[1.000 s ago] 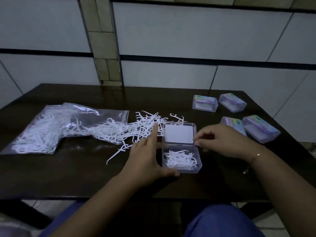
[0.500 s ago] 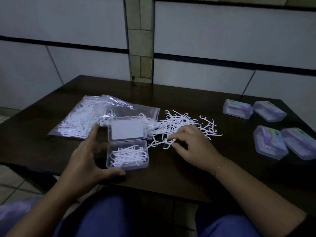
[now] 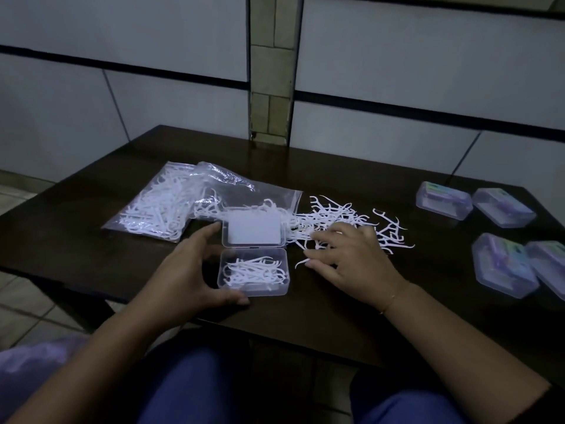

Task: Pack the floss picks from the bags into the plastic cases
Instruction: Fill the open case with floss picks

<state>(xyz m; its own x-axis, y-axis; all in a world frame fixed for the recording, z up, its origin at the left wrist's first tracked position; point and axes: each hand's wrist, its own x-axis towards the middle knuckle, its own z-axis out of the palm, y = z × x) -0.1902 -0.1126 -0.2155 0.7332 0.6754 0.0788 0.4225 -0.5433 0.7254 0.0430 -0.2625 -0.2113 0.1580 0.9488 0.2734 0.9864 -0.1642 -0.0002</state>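
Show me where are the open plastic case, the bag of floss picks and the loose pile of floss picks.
open plastic case (image 3: 286, 272): head view, right wall of the tray.
bag of floss picks (image 3: 171, 206): head view, middle of the clear bag.
loose pile of floss picks (image 3: 339, 211): head view, far part of the pile on the table.

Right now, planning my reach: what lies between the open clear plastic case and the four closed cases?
Head view: loose white floss picks and the right hand.

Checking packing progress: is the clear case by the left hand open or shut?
Open. The clear case has its lid folded back flat on the table, and floss picks lie exposed in its base.
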